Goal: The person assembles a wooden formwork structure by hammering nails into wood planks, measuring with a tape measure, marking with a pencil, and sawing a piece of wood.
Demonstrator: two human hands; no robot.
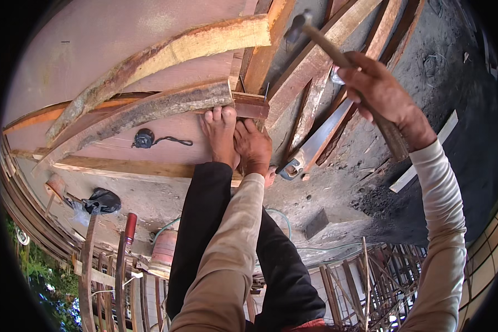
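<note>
My right hand [379,91] is raised and grips the wooden handle of a hammer [315,34], whose metal head points up and to the left. My left hand [253,145] is down low by my bare foot [220,133], its fingers closed near a nail [266,91] standing in a short reddish wood block [252,105]. The foot presses on the end of a curved bark-edged plank [144,113]. A second curved plank [166,52] lies above it on a large flat board [110,33].
A handsaw [315,146] lies on the dirt floor to the right of my left hand, among several straight planks [315,61]. A black tape measure [144,138] rests on the board. A black bag [101,201], a red cylinder [130,227] and curved wooden frames [102,276] are lower left.
</note>
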